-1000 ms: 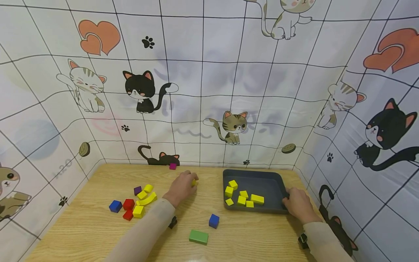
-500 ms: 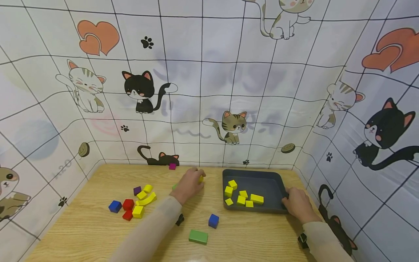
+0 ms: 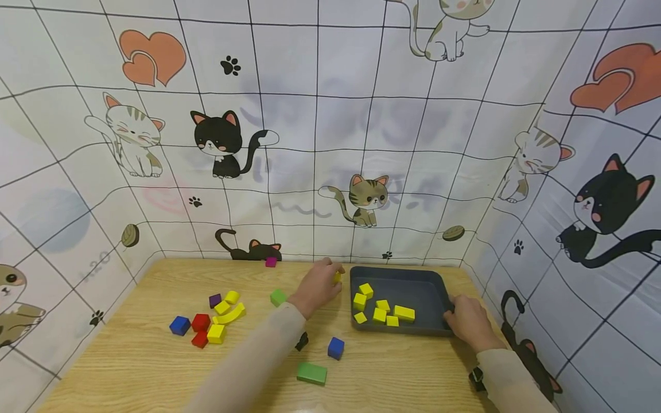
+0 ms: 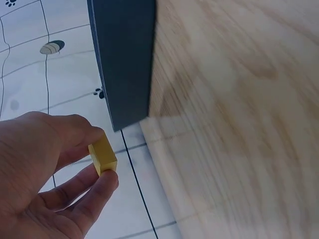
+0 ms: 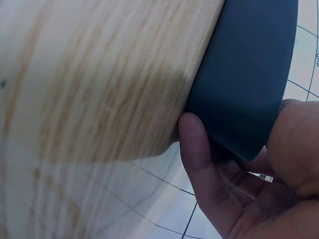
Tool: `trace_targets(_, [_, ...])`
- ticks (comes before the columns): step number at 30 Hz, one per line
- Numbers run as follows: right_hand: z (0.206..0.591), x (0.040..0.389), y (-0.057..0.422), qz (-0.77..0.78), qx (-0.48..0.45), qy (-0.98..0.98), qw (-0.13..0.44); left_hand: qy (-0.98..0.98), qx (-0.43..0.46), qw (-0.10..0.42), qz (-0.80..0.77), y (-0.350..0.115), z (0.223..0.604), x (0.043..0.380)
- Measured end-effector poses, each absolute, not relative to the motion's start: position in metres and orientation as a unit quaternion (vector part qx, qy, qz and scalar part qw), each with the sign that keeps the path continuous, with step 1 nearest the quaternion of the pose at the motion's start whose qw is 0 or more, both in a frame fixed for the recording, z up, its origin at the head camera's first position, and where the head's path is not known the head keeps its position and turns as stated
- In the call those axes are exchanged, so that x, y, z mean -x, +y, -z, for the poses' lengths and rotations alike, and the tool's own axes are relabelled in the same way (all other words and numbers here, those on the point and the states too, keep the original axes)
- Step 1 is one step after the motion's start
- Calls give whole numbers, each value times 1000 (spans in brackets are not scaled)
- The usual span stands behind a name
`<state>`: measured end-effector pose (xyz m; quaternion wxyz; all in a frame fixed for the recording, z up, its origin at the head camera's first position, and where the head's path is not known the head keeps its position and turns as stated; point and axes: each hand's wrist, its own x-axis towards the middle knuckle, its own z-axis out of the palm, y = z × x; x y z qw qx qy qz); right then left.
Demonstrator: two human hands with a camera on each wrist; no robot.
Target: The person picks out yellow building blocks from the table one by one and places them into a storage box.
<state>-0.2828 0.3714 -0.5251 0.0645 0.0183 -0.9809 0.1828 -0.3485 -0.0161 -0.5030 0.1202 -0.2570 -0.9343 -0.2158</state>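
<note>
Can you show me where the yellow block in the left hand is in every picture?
Head: the yellow block is a little below the middle, peeking out of the left hand.
Left wrist: left of the middle, lower half, pinched in that hand.
Right wrist: not in it.
Shared landmark: the dark tray, seen in all three views.

My wood-grained surface point(image 3: 129, 367), cartoon cats point(image 3: 222, 143) behind it
Nearest me lies a green oblong block point(image 3: 312, 374), a blue cube point(image 3: 335, 348) just beyond it to the right. To my left, another blue cube point(image 3: 179, 326) sits beside two red blocks point(image 3: 200, 322), a dark purple block point(image 3: 214, 300) farther back. I see a light green block point(image 3: 277, 296) near the middle and a magenta block point(image 3: 271, 262) at the far edge, below a white gridded wall covering point(image 3: 289, 63) with orange hearts point(image 3: 167, 51).
</note>
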Motion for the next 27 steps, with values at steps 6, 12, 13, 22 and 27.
trace_targets(6, [525, 283, 371, -182, -23, -981, 66, -935, 255, 126, 213, 2, 501, 351])
trace_targets(12, [526, 284, 372, -175, -22, -982, 69, -939, 248, 127, 201, 20, 501, 355])
trace_targets(13, [526, 284, 372, -174, -22, -982, 71, -939, 248, 127, 202, 23, 501, 355])
trace_targets(22, [533, 286, 375, -193, -30, -978, 73, -940, 250, 105, 209, 41, 502, 355])
trace_targets(27, [531, 285, 376, -195, -32, -977, 80, -945, 239, 98, 199, 48, 502, 358])
